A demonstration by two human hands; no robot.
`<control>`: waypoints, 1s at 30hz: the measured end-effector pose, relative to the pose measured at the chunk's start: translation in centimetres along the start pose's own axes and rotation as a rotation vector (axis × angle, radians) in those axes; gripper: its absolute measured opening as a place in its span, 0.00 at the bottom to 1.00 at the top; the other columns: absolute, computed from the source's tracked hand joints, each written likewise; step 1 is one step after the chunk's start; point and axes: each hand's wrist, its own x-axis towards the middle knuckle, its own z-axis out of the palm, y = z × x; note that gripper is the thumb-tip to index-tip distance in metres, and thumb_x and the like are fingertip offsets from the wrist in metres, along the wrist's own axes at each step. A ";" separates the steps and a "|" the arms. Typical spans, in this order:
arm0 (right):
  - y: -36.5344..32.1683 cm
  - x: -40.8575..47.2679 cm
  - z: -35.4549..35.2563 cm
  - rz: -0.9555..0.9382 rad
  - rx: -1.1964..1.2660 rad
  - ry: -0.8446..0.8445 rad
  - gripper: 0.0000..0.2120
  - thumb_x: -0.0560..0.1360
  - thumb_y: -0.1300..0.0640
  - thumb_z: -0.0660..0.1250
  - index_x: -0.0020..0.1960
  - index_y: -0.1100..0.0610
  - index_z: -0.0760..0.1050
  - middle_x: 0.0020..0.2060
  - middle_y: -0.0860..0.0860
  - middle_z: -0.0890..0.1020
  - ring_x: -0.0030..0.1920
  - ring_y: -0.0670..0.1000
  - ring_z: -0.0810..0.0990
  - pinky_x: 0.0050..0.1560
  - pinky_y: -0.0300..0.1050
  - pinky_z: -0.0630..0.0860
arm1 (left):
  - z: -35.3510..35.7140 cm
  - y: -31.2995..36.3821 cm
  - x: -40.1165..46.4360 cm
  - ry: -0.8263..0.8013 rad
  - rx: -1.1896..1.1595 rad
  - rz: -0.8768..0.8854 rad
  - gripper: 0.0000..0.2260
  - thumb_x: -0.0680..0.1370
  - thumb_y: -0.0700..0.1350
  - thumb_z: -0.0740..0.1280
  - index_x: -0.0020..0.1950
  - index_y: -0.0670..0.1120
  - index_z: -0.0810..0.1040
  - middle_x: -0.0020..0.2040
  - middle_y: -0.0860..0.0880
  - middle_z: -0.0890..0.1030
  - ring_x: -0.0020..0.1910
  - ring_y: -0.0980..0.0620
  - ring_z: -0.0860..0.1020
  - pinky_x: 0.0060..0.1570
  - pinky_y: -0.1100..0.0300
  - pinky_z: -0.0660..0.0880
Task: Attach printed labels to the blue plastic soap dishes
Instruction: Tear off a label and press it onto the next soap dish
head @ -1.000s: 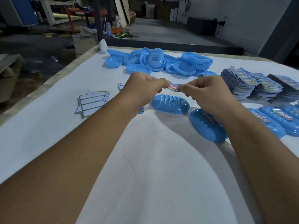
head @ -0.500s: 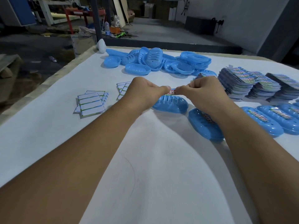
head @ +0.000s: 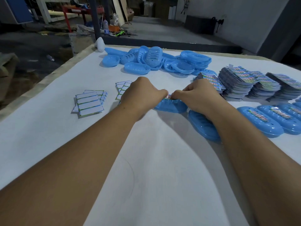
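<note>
A blue slotted soap dish [head: 172, 107] lies on the white table between my hands. My left hand [head: 141, 93] and my right hand [head: 197, 95] each pinch one end of a small printed label [head: 168, 96] and hold it down on the dish's top. Only a sliver of the label shows between my fingertips. A second blue dish [head: 203, 126] lies partly under my right forearm. Labelled dishes [head: 260, 121] sit in a row at the right.
A heap of unlabelled blue dishes [head: 156, 60] fills the far middle of the table [head: 146, 168]. Stacks of printed labels [head: 244, 82] stand at the right. White backing slips [head: 89, 103] lie at the left. A white object [head: 100, 44] sits at the far left corner.
Both hands have come down with the label, from above the dish onto its top surface. The dish has not shifted.
</note>
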 end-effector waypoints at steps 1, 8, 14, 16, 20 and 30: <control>0.0 0.0 0.0 0.002 -0.002 0.002 0.22 0.66 0.44 0.74 0.37 0.64 0.80 0.22 0.49 0.69 0.26 0.50 0.65 0.31 0.44 0.65 | 0.0 0.0 0.1 -0.005 0.005 -0.001 0.19 0.69 0.60 0.71 0.45 0.45 0.83 0.41 0.47 0.83 0.45 0.45 0.81 0.45 0.51 0.77; 0.0 0.2 0.1 0.008 0.002 -0.009 0.22 0.66 0.44 0.74 0.41 0.65 0.81 0.26 0.52 0.72 0.29 0.51 0.67 0.33 0.45 0.66 | 0.1 -0.2 0.3 -0.010 0.036 0.001 0.18 0.68 0.61 0.71 0.45 0.47 0.83 0.40 0.49 0.83 0.44 0.47 0.81 0.38 0.55 0.73; -0.1 0.2 0.1 0.001 -0.008 -0.012 0.21 0.67 0.45 0.74 0.42 0.65 0.83 0.29 0.54 0.75 0.30 0.51 0.69 0.33 0.45 0.68 | 0.2 -0.2 0.5 0.003 0.091 0.024 0.18 0.69 0.60 0.71 0.46 0.47 0.82 0.41 0.48 0.83 0.45 0.46 0.81 0.41 0.55 0.75; -0.1 0.2 0.1 0.004 -0.016 -0.015 0.20 0.67 0.45 0.74 0.42 0.64 0.83 0.29 0.54 0.75 0.31 0.52 0.70 0.34 0.46 0.68 | 0.3 -0.1 0.5 0.011 0.115 0.025 0.17 0.70 0.60 0.71 0.47 0.48 0.83 0.42 0.49 0.83 0.45 0.47 0.81 0.44 0.54 0.77; -0.1 0.2 0.1 0.000 -0.024 -0.008 0.20 0.67 0.46 0.74 0.40 0.65 0.82 0.28 0.54 0.74 0.30 0.52 0.69 0.34 0.46 0.68 | 0.4 0.1 0.5 0.029 0.169 0.032 0.17 0.70 0.61 0.70 0.48 0.49 0.83 0.44 0.51 0.83 0.46 0.47 0.80 0.42 0.55 0.76; -0.1 0.4 0.3 -0.019 -0.086 0.010 0.21 0.66 0.44 0.74 0.41 0.64 0.83 0.32 0.59 0.81 0.32 0.52 0.73 0.35 0.46 0.70 | 0.6 0.3 0.4 0.092 0.286 0.072 0.16 0.70 0.62 0.70 0.48 0.52 0.82 0.45 0.52 0.83 0.46 0.47 0.80 0.41 0.56 0.74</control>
